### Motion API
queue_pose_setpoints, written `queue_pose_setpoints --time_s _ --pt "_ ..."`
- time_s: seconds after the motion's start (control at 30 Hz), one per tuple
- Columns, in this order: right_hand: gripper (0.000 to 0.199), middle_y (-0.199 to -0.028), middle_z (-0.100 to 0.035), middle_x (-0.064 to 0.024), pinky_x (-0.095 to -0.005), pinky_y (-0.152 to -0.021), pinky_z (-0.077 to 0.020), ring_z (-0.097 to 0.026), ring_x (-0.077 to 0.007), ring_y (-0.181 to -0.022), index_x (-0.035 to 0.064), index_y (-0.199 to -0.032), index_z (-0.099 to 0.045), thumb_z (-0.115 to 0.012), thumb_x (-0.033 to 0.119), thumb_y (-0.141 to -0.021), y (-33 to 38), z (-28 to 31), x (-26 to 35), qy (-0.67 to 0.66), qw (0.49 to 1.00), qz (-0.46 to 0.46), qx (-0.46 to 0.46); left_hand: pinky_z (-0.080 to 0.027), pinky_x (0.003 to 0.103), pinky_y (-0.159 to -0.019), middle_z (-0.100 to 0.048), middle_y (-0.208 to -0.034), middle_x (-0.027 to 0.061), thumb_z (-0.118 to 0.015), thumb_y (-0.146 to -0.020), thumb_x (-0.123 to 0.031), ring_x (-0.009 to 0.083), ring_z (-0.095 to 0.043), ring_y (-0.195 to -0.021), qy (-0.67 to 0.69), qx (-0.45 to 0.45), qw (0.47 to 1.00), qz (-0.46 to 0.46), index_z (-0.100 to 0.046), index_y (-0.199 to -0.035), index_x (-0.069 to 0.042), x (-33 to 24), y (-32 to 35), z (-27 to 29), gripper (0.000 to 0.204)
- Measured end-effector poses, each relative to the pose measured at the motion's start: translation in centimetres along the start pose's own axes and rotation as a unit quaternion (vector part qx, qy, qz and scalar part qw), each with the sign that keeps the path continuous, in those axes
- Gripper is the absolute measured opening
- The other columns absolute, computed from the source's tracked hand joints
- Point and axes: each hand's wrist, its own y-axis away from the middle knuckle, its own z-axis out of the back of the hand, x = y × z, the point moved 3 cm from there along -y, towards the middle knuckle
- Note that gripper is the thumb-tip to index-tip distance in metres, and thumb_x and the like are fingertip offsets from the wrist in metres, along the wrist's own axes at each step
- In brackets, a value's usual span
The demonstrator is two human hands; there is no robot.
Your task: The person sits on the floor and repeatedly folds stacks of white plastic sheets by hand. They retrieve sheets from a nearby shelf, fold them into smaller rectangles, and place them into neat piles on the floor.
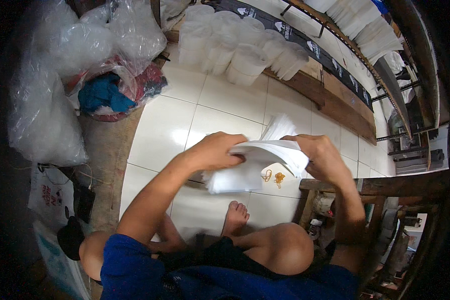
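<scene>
A curved stack of thin white sheets [277,150] spans the space between my two hands. My left hand [219,151] grips its left edge, thumb and fingers closed together. At the other end, my right hand [321,156] is closed on the right edge, its fingertips partly hidden behind the sheets. Under and behind this stack, more white sheets [232,179] show low by my left hand. A fanned white edge [279,126] sticks up on the far side; whether it belongs to the held stack I cannot tell. Tan rubber bands [279,180] lie on the floor just below.
Rolled translucent white bundles [247,62] stand at the back beside a low wooden plank [330,102]. Big clear plastic bags [47,110] and a bag with blue and red cloth [107,95] fill the left. A wooden frame [380,187] is close on the right. My bare foot [235,217] rests on the tiles.
</scene>
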Motion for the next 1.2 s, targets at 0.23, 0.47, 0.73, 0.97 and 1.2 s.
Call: queue_pose_setpoints --time_s 0.23,0.47,0.73,0.97,1.2 --pt "0.027 -0.106 -0.072 -0.0152 -0.0305 -0.087 -0.0527 -0.068 -0.0204 -0.098 -0.0023 -0.117 -0.065 -0.065 0.005 -0.091 3.7 -13.9 -5.5 -0.249 0.943 -0.081 -0.205 -0.051 0.047 -0.078 -0.068 -0.079 0.019 -0.064 -0.083 -0.022 0.0368 -0.068 -0.08 -0.302 0.03 0.951 0.062 -0.07 -0.093 -0.009 0.0 -0.2 3.6 0.018" --pt "0.047 -0.129 -0.064 -0.0116 -0.0297 -0.1 -0.0456 -0.061 -0.018 -0.115 0.003 -0.13 -0.06 -0.07 0.0 -0.085 4.7 -27.6 -6.2 -0.495 0.821 -0.218 -0.186 -0.028 0.056 -0.113 -0.071 -0.103 0.0126 -0.065 -0.083 -0.016 0.0288 -0.066 -0.105 -0.393 0.196 0.879 0.184 -0.057 -0.122 -0.01 6.2 -1.7 -1.2 0.04" --pt "0.051 -0.121 -0.068 -0.0146 -0.0319 -0.097 -0.0481 -0.064 -0.0189 -0.111 0.0011 -0.133 -0.057 -0.074 0.006 -0.085 4.6 -29.3 -6.3 -0.477 0.822 -0.206 -0.233 -0.009 0.064 -0.118 -0.069 -0.103 0.0143 -0.07 -0.082 -0.022 0.0314 -0.064 -0.107 -0.387 0.051 0.917 0.085 -0.056 -0.122 -0.01 7.4 -0.3 -2.7 0.044" --pt "0.048 -0.111 -0.07 -0.0182 -0.0338 -0.09 -0.0511 -0.069 -0.0244 -0.099 0.0025 -0.13 -0.059 -0.066 -0.003 -0.083 3.6 -30.2 -6.9 -0.425 0.861 -0.191 -0.203 -0.009 0.064 -0.118 -0.069 -0.079 0.0108 -0.067 -0.086 -0.025 0.0308 -0.069 -0.088 -0.404 0.109 0.895 0.153 -0.068 -0.1 -0.015 6.8 -1.7 -1.3 0.017" --pt "0.055 -0.126 -0.064 -0.0194 -0.0328 -0.101 -0.0455 -0.063 -0.0245 -0.116 -0.0003 -0.136 -0.052 -0.067 -0.003 -0.083 4.8 -28.1 -6.0 -0.479 0.831 -0.184 -0.214 -0.008 0.062 -0.119 -0.07 -0.093 0.0112 -0.071 -0.084 -0.03 0.0269 -0.067 -0.098 -0.448 0.098 0.883 0.104 -0.065 -0.114 -0.01 3.6 -1.6 -1.0 0.036"
